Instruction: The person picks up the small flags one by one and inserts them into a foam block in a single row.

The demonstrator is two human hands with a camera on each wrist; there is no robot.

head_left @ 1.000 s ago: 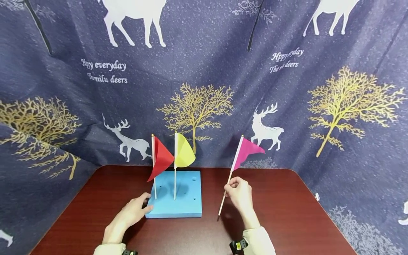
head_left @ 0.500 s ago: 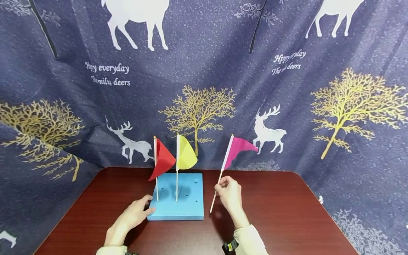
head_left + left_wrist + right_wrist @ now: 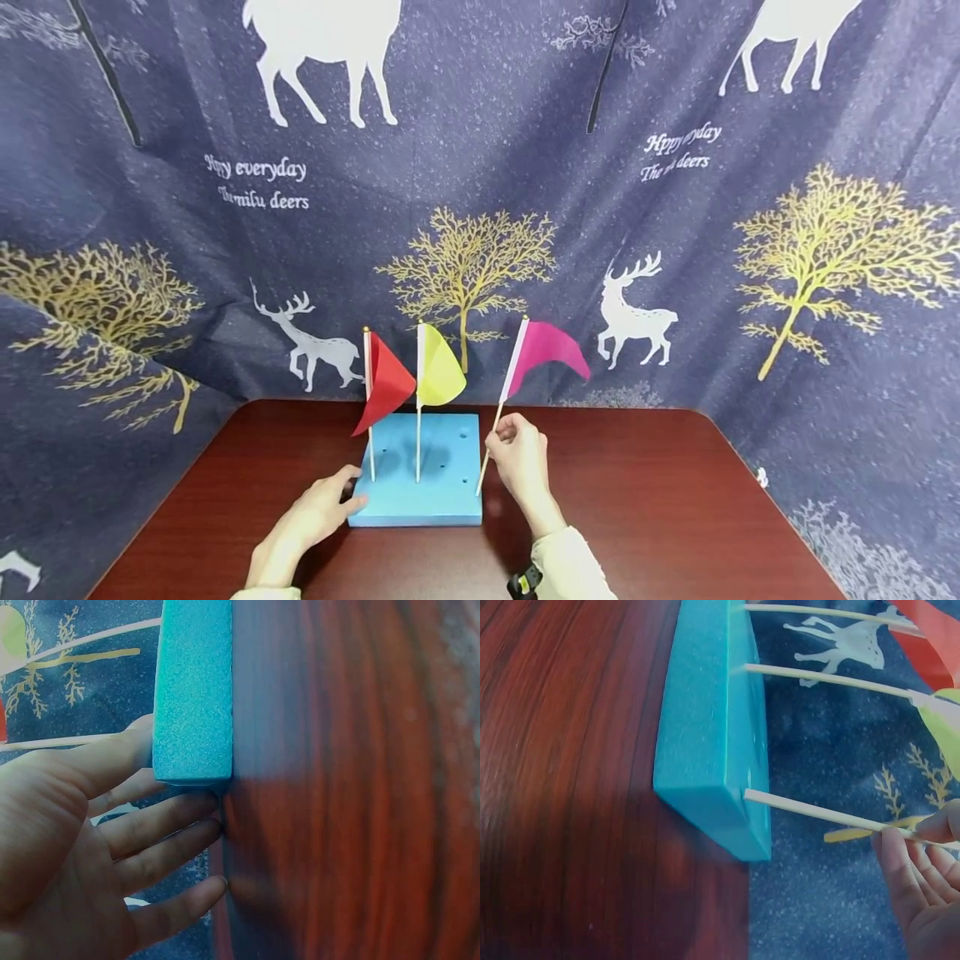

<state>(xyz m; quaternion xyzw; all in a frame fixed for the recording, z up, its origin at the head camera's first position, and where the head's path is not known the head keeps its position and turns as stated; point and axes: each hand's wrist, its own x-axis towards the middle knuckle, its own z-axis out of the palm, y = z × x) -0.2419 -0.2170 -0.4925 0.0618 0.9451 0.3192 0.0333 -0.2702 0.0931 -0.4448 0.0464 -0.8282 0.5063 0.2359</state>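
A blue foam block with small holes lies on the table. A red flag and a yellow flag stand in it on thin sticks. My left hand rests against the block's left side; the left wrist view shows the thumb at its top and the fingers extended by its end. Between thumb and fingertips, my right hand pinches the stick of a pink flag. This flag tilts, top to the right. Its bare stick end is close over the block's top near the right edge.
The dark red-brown table extends around the block on both sides. Behind it hangs a blue cloth printed with deer and trees.
My right hand has moved left with the pink flag, bringing the stick's lower end from the table area to the block's right edge. My left hand has stayed at the block.
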